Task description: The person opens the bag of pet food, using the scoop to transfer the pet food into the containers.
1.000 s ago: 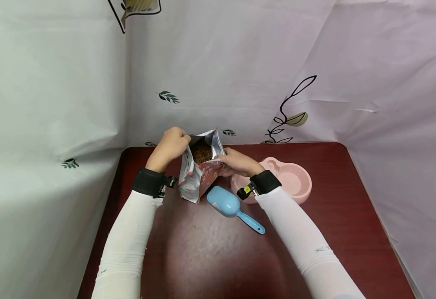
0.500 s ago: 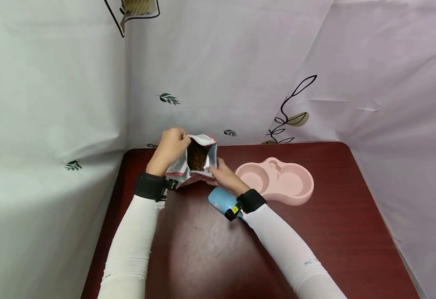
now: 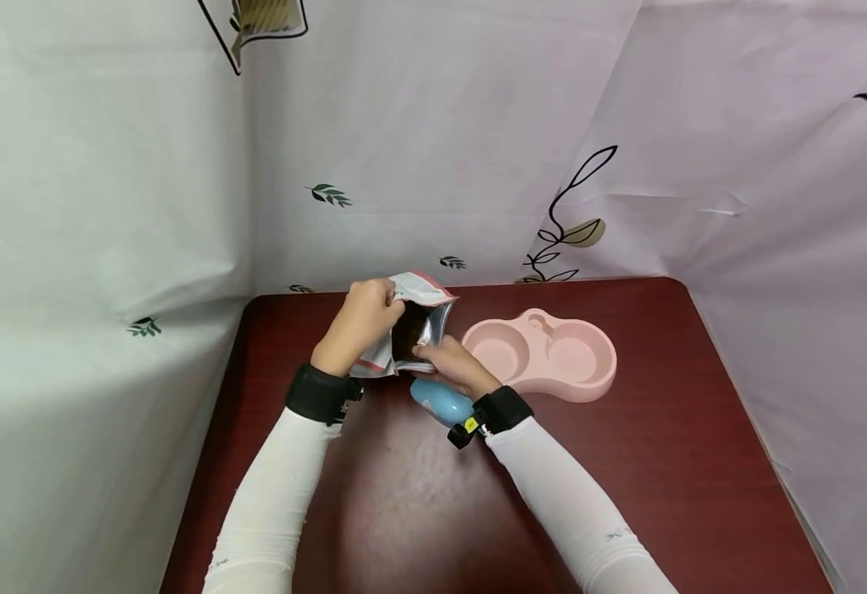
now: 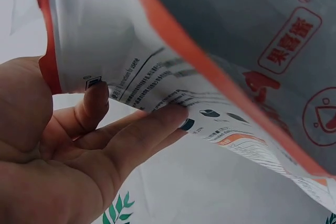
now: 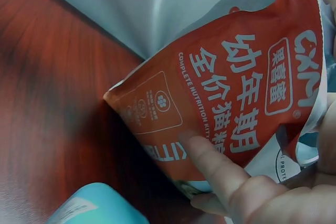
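Observation:
A red and silver pet-food bag [image 3: 424, 290] leans low over the back of the dark red table [image 3: 418, 511], its mouth open on dark kibble [image 3: 406, 335]. My left hand [image 3: 364, 316] grips the bag's left top edge; in the left wrist view its fingers [image 4: 157, 124] curl under the printed bag [image 4: 210, 45]. My right hand [image 3: 449, 365] pinches the near lip of the mouth, and in the right wrist view a finger [image 5: 210, 167] lies on the bag's red front [image 5: 236, 103]. A blue scoop [image 3: 440, 403] lies just under the right wrist, partly hidden.
A pink double pet bowl [image 3: 544, 356] sits right of the hands, holding nothing. The blue scoop [image 5: 94, 207] shows low in the right wrist view on the table [image 5: 42, 103]. White and lilac sheets with leaf prints close in the table's back and sides.
The bag has gone from upright to tilted low. My right hand came left off the bowl's front and now lies over the scoop. Both hands kept hold of the bag.

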The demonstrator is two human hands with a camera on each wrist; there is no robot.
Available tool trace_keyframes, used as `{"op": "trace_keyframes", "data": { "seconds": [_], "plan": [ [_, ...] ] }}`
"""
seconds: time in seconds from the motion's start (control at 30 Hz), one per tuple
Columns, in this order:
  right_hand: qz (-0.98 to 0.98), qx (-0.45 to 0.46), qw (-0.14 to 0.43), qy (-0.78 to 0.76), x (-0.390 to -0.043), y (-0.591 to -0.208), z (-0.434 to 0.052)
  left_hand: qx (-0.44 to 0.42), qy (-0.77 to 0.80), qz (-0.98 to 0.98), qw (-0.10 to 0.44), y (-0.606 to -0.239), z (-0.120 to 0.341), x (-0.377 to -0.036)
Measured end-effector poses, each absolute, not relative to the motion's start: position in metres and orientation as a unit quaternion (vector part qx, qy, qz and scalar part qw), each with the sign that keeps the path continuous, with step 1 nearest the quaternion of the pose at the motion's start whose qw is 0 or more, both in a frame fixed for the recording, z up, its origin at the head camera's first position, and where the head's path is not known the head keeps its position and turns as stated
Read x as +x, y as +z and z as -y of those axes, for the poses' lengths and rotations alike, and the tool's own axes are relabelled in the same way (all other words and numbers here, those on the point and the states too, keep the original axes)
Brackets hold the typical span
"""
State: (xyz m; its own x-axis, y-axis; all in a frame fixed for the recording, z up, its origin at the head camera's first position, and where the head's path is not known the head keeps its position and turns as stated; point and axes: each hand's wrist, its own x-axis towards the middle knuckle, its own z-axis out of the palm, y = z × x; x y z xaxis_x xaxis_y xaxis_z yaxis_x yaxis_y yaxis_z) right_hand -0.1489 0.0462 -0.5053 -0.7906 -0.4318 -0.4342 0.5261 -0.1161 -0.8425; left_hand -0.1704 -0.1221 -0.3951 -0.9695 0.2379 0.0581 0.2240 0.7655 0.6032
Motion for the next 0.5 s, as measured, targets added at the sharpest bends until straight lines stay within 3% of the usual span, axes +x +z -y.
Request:
{"op": "trace_keyframes", "data": {
  "seconds": [0.5],
  "plan": [
    [-0.612, 0.013, 0.287, -0.737, -0.141, -0.535, -0.02, 0.172, 0.257, -0.95, -0.038, -0.411, 0.13, -0.157]
  ]
}}
